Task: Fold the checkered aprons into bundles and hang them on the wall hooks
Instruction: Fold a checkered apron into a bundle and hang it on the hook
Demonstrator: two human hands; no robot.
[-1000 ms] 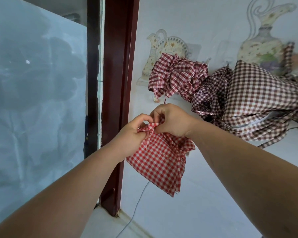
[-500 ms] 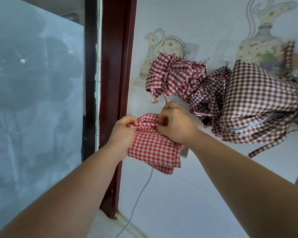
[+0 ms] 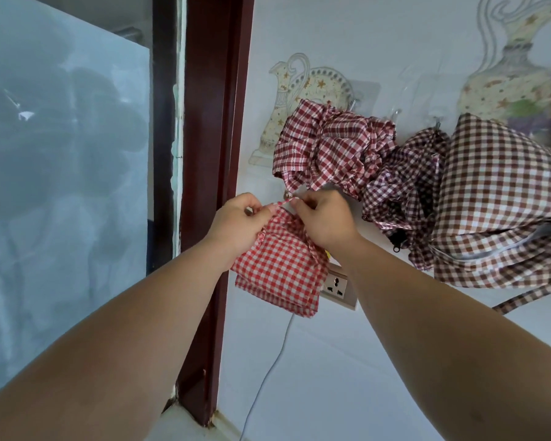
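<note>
Fingers [image 3: 257, 209]: curled on both hands, pinching a thin strap [image 3: 283, 203] between them.
Left hand [image 3: 237, 221]: arm outstretched, knuckles up.
Right hand [image 3: 326, 218]: level, just beside.
Red checkered bundle [image 3: 279, 268]: hangs under both hands, before wall socket [image 3: 336, 283], below hung aprons [image 3: 331, 151].

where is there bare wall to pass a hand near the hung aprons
Free: the wall strip between the door frame and the dark red apron bundle, and the tiles below the socket. Crowded: rightward, where brown checkered aprons overlap.
</note>
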